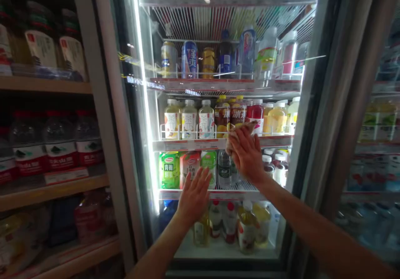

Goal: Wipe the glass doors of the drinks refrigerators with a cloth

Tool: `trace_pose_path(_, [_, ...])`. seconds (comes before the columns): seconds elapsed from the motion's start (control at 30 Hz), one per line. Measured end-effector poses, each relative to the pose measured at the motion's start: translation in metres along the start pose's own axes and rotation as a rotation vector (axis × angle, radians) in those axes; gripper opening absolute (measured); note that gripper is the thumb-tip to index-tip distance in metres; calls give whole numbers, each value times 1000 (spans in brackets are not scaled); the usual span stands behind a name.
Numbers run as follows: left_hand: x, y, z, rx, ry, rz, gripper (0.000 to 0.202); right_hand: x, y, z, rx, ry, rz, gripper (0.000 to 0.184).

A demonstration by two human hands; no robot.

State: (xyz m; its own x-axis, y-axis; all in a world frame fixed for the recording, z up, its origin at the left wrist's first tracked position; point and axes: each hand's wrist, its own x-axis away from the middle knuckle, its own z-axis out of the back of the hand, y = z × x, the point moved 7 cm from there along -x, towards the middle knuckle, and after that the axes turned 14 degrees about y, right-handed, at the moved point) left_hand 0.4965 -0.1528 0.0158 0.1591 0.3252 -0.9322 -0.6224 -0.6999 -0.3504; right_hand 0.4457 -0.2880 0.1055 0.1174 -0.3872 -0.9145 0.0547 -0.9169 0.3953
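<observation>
A lit drinks fridge stands in front of me behind a glass door (262, 64) that carries reflections. My right hand (246, 156) presses a crumpled pale cloth (231, 142) to the glass, level with the middle shelf of bottles. Lower and to the left, my left hand (194, 195) lies with its fingers stretched out, seemingly flat on the same pane. It holds nothing. Behind it, through the glass, show a green drink carton (169, 169) and a pink one (189, 161). Iced tea bottles (222, 111) with yellow caps appear just above my right hand.
The door's metal frame (340, 104) runs down the right side. At the left, wooden shelves (46, 85) hold red-labelled water bottles (59, 145) and dark bottles (40, 41). More drinks (371, 120) show dimly at the far right.
</observation>
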Motion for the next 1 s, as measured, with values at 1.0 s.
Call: trace_pose_path(1.0, [16,-21,4,-99,81,195,78,125,74,61,109,-19,-256,63])
